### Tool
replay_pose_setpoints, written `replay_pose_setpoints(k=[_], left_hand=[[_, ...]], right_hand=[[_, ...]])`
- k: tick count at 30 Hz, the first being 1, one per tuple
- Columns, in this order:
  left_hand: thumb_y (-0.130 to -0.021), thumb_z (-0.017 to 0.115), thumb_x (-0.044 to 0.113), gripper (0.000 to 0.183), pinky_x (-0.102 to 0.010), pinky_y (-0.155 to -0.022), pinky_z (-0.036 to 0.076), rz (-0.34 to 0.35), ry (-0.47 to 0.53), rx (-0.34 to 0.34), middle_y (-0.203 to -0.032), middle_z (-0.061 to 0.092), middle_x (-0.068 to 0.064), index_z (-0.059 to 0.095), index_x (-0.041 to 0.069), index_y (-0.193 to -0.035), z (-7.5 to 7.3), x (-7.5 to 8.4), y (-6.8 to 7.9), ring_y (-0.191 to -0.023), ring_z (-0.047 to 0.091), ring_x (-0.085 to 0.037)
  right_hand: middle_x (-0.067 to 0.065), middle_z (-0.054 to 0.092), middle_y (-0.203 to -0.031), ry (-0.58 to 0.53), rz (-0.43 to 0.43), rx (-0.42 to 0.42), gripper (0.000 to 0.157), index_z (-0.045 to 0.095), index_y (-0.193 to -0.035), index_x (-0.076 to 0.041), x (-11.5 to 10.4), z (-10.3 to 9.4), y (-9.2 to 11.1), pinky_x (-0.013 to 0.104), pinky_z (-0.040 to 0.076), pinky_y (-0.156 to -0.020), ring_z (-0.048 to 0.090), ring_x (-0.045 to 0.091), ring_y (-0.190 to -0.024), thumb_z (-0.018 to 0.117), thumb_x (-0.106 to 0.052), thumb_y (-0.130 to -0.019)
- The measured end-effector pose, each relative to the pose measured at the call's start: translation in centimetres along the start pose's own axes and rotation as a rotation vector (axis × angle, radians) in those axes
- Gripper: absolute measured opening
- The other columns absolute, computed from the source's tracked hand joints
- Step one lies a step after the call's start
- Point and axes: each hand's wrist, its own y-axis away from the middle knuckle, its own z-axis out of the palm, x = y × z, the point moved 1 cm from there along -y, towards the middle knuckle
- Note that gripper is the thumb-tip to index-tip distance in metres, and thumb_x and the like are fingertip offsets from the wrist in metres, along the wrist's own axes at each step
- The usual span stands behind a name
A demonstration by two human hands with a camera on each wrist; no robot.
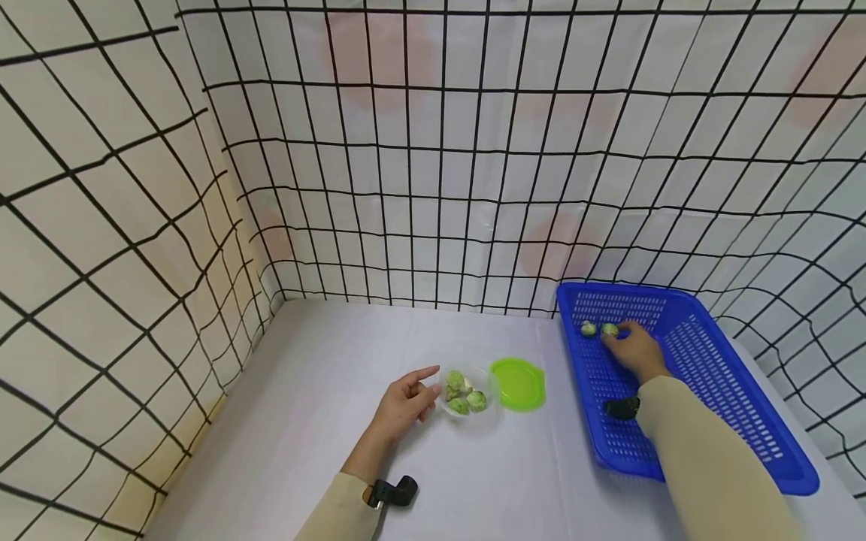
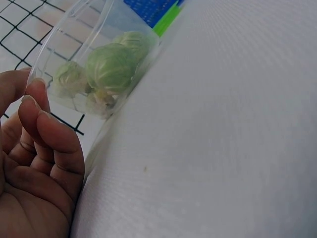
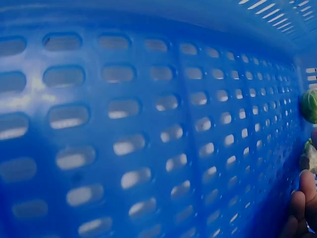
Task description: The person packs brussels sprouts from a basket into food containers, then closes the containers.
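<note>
My right hand (image 1: pixel 634 352) reaches into the blue plastic basket (image 1: pixel 758 443) and pinches a Brussels sprout (image 1: pixel 609 329) between thumb and fingers. Another Brussels sprout (image 1: pixel 588 328) lies just left of it; the right wrist view catches that sprout (image 3: pixel 310 106) and the pinched one (image 3: pixel 310 158) at its right edge. At the table's middle, a clear round container (image 2: pixel 69 29) holds several green sprouts (image 1: pixel 476 400). My left hand (image 1: pixel 402 406) is beside it, index finger extended and other fingers loosely bent, fingertips (image 2: pixel 38 89) right at the container's rim.
A bright green lid (image 1: pixel 519 385) lies flat between the container and the basket. White cloth (image 1: pixel 325 361) covers the table. Black wire mesh (image 1: pixel 440 150) over white sheeting encloses the back and sides. The basket's raised walls surround my right hand.
</note>
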Motion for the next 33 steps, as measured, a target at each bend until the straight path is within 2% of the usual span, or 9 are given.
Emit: replay_pose_setpoints(k=[8, 21, 28, 33], left_hand=[[-0.098, 0.07, 0.027, 0.048, -0.022, -0.054, 0.044, 0.006, -0.012, -0.007, -0.073, 0.061, 0.003, 0.06, 0.011, -0.142, -0.2, -0.1, -0.1, -0.057, 0.053, -0.01], [-0.099, 0.069, 0.027, 0.048, -0.021, -0.054, 0.044, 0.03, 0.0, -0.024, -0.073, 0.061, 0.005, 0.06, 0.009, -0.142, 0.1, -0.5, -0.2, -0.058, 0.052, -0.007], [-0.098, 0.07, 0.028, 0.049, -0.022, -0.055, 0.044, 0.022, -0.003, -0.025, -0.073, 0.061, 0.004, 0.06, 0.011, -0.143, 0.2, -0.1, -0.2, -0.058, 0.053, -0.008], [-0.098, 0.07, 0.03, 0.049, -0.021, -0.055, 0.043, 0.009, -0.01, -0.012, -0.073, 0.061, 0.003, 0.06, 0.013, -0.142, 0.1, -0.2, 0.0, -0.058, 0.053, -0.008]], right_hand=[[0.041, 0.041, -0.146, 0.022, 0.047, -0.012, 0.071, 0.033, -0.148, 0.009, -1.0, 0.0, 0.3, 0.065, 0.041, -0.103, 0.044, 0.059, -0.13, 0.048, -0.043, -0.103], [0.039, 0.045, -0.143, 0.028, 0.098, 0.022, 0.07, 0.037, -0.145, 0.008, -0.7, 0.1, 0.3, 0.064, 0.043, -0.1, 0.048, 0.058, -0.127, 0.048, -0.047, -0.102], [0.04, 0.044, -0.142, 0.001, 0.037, 0.032, 0.069, 0.037, -0.143, 0.012, -0.7, -0.6, 0.7, 0.063, 0.043, -0.099, 0.047, 0.057, -0.125, 0.049, -0.042, -0.103], [0.041, 0.044, -0.143, -0.006, -0.025, 0.03, 0.066, 0.04, -0.142, 0.01, -1.3, -1.4, 1.0, 0.067, 0.039, -0.106, 0.046, 0.058, -0.127, 0.053, -0.042, -0.103]])
